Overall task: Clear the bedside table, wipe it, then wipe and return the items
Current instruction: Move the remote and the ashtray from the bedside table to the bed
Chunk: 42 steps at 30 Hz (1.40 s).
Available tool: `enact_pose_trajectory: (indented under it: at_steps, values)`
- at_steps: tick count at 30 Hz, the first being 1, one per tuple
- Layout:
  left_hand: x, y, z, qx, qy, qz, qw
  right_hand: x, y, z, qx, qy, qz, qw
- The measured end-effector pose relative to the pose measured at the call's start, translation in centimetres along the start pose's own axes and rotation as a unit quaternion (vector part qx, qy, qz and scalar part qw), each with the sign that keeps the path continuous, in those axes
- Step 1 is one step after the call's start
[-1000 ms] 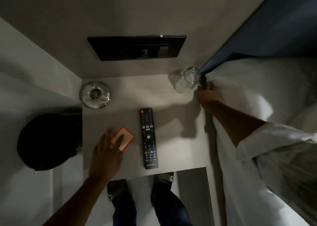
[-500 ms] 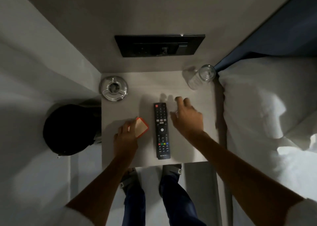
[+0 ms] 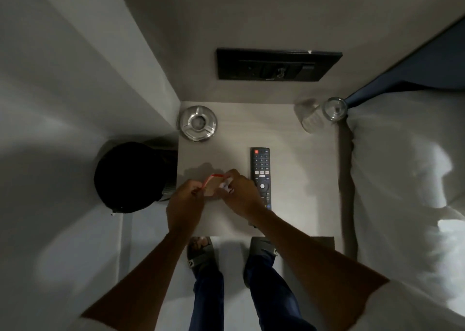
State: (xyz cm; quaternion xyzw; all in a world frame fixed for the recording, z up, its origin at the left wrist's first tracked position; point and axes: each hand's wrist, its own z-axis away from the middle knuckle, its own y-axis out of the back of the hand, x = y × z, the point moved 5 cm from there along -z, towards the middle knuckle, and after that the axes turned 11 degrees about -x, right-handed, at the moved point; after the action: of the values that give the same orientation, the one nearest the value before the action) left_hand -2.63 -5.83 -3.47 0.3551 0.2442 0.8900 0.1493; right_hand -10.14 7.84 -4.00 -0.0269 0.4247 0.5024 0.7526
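A small tan card with a red border [image 3: 212,184] is lifted just above the grey bedside table [image 3: 297,179]. My left hand [image 3: 185,205] pinches its left edge and my right hand [image 3: 240,194] grips its right edge, with something small and white between the fingers. A black remote [image 3: 261,169] lies lengthwise right of my hands, its lower end hidden under my right wrist. A metal ashtray [image 3: 198,123] sits at the table's back left corner. A clear drinking glass [image 3: 324,114] stands at the back right corner.
A black round bin [image 3: 130,177] stands on the floor left of the table. A bed with white pillow and sheets [image 3: 402,169] runs along the right side. A black switch panel [image 3: 276,64] is on the wall behind. My feet [image 3: 201,250] are below the table's front edge.
My right hand came from the bed side across the remote to the card. My left hand lifted the card off the table, and both hands now hold it.
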Motion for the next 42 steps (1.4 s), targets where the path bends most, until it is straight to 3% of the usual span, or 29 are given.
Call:
enact_pose_trajectory:
  at_steps: [2,6,13,24,33,38,42]
  values:
    - [-1.1,1.9,0.4,0.036,-0.015,-0.028,0.999,-0.6,-1.2,-0.6,0.001,-0.016,-0.038,0.999]
    - [-4.9,6.3,2.0,0.137,-0.042,-0.068,0.987,-4.1,-4.5,-1.9,-0.02,0.016,0.001,1.0]
    - [-12.5,11.8,2.5,0.197,0.029,-0.092,0.976,-11.6,-12.8,-5.3,-0.093,0.084,0.064,0.99]
    - [-18.7,9.8,-3.6,-0.029,0.035,-0.127,0.991,-10.6,-18.7,-11.3,-0.171,0.036,0.151,0.973]
    - [-13.7,9.9,-2.4,-0.005,-0.1,-0.324,0.941,-10.9,-15.2,-7.7,-0.1,0.024,0.158,0.982]
    - [-8.4,9.7,-2.5,-0.004,-0.141,-0.358,0.923,-11.6,-10.6,-4.7,-0.011,0.037,0.118,0.992]
    - [-4.2,8.8,-1.5,0.048,-0.277,-0.387,0.878,-9.8,-6.2,-2.0,0.112,0.015,0.146,0.983]
